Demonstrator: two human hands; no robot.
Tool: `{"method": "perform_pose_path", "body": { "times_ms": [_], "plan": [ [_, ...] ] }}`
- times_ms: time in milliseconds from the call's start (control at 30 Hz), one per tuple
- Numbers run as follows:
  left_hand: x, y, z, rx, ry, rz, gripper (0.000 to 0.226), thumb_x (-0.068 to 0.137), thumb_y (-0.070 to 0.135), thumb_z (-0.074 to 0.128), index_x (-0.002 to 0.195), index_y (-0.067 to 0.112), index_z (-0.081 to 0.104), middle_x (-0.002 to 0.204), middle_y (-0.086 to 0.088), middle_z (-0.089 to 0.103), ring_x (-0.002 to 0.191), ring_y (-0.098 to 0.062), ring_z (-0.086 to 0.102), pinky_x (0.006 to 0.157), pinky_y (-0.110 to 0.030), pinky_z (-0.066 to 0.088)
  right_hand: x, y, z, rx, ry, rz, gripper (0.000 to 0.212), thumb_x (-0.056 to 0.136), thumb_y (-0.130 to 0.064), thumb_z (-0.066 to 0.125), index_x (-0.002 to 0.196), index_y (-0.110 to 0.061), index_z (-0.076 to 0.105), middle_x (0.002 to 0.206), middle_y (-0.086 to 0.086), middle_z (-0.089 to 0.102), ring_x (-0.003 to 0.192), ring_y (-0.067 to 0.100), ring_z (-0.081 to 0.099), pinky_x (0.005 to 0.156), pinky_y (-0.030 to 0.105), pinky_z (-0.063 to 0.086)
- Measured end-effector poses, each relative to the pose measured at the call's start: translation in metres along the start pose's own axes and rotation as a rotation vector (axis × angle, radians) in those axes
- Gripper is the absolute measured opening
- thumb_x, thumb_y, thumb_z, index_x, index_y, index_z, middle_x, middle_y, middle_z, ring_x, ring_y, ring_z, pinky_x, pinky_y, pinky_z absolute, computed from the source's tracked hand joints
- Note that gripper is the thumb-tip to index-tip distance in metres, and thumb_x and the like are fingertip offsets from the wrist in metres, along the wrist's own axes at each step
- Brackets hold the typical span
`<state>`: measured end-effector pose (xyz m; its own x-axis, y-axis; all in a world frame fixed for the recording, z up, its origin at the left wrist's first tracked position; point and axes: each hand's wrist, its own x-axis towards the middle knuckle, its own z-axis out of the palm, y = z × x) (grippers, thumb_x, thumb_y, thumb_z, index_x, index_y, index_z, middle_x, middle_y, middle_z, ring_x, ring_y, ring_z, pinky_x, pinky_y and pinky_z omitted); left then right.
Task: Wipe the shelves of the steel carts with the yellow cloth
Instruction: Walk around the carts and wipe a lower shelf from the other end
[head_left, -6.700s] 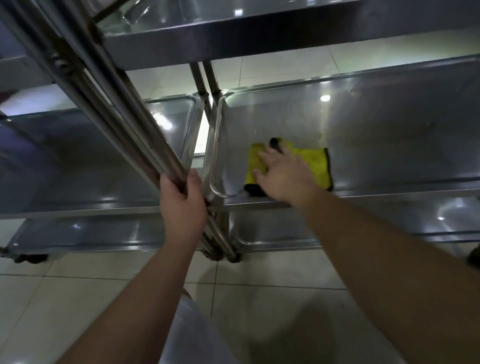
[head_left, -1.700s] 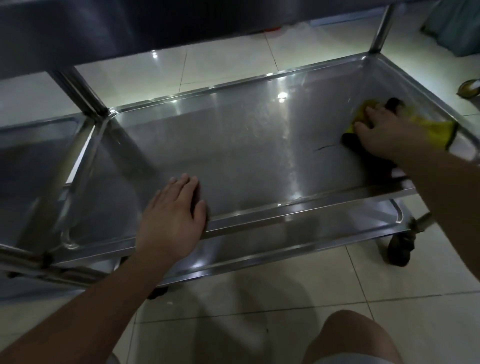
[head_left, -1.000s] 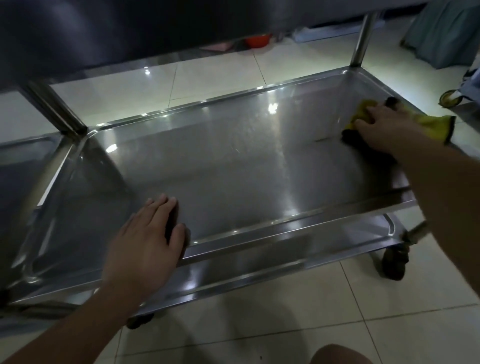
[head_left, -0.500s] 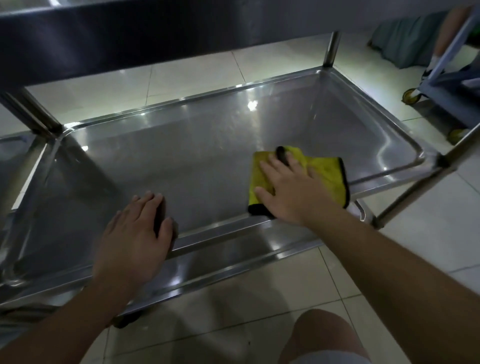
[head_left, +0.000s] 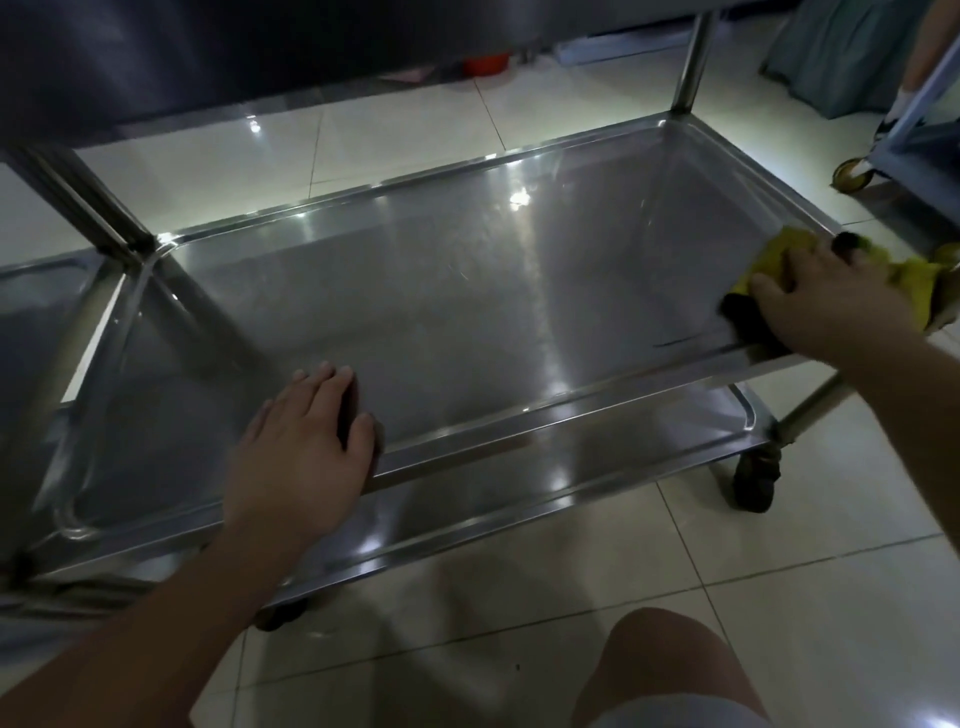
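The steel cart's middle shelf (head_left: 467, 291) fills the view, a shallow shiny tray. The yellow cloth (head_left: 914, 280), with a dark edge, lies bunched at the shelf's right end, partly over its rim. My right hand (head_left: 821, 306) presses flat on the cloth with fingers spread. My left hand (head_left: 306, 447) rests on the shelf's front rim, fingers curled over the edge. A lower shelf (head_left: 519, 483) shows beneath the front rim.
The top shelf (head_left: 260, 47) overhangs darkly at the back. A second steel cart's shelf (head_left: 36, 312) adjoins on the left. A caster (head_left: 756, 475) stands at the cart's front right. Another blue-framed cart (head_left: 930, 119) is at far right. My knee (head_left: 670, 670) is on the tiled floor.
My right hand has swept the cloth from the shelf's front middle to its right end. My left hand stays on the front rim.
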<state>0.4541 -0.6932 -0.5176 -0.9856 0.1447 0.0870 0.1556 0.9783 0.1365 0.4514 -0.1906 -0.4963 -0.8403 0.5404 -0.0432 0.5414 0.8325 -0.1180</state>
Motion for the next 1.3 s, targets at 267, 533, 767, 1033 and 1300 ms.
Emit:
{"method": "perform_pose_path", "body": {
  "times_ms": [267,533,767,1033,1300],
  "plan": [
    [0.0,0.004,-0.003,-0.003,-0.012,-0.013,0.073,0.095,0.057,0.024,0.157,0.023,0.042,0.167,0.0,0.036,0.155,-0.022,0.029,0.126,-0.045,0.025,-0.122,-0.109,0.05,0.226,0.321,-0.308,0.048,0.093,-0.053,0.046,0.116,-0.02,0.073,0.124,0.005,0.072,0.117,0.034,0.057,0.095,0.049,0.044],
    [0.0,0.001,-0.004,-0.019,-0.01,-0.019,0.06,0.104,0.049,0.036,0.159,0.025,0.039,0.168,0.002,0.033,0.156,-0.021,0.026,0.126,-0.041,0.02,-0.185,-0.194,0.049,0.445,0.358,-0.697,0.032,0.084,-0.046,0.055,0.063,-0.026,0.041,0.064,-0.005,0.059,0.074,0.024,0.052,0.07,0.041,0.042],
    [0.0,0.0,-0.004,-0.073,-0.013,-0.012,0.058,0.108,0.05,0.031,0.16,0.025,0.038,0.169,0.002,0.031,0.157,-0.021,0.023,0.127,-0.042,0.016,-0.185,-0.202,0.013,0.334,0.103,-0.596,0.047,0.092,-0.047,0.056,0.066,-0.008,0.055,0.06,0.008,0.057,0.057,0.023,0.05,0.052,0.032,0.041],
    [0.006,-0.008,-0.018,-0.213,-0.219,0.004,0.064,0.107,0.053,0.035,0.164,0.029,0.025,0.175,0.005,0.01,0.161,-0.018,0.004,0.129,-0.041,0.001,-0.239,-0.206,-0.005,0.168,-0.123,-0.68,0.044,0.089,-0.052,0.054,0.063,-0.016,0.052,0.06,0.0,0.055,0.057,0.015,0.053,0.057,0.032,0.049],
    [-0.006,-0.012,-0.028,-0.21,-0.196,0.084,0.061,0.104,0.057,0.04,0.16,0.034,0.034,0.174,0.003,0.014,0.16,-0.018,0.005,0.128,-0.047,-0.001,-0.26,-0.206,0.06,0.162,-0.42,-0.672,0.045,0.092,-0.051,0.052,0.062,-0.018,0.05,0.056,0.001,0.051,0.054,0.017,0.049,0.056,0.036,0.04]
  ]
}}
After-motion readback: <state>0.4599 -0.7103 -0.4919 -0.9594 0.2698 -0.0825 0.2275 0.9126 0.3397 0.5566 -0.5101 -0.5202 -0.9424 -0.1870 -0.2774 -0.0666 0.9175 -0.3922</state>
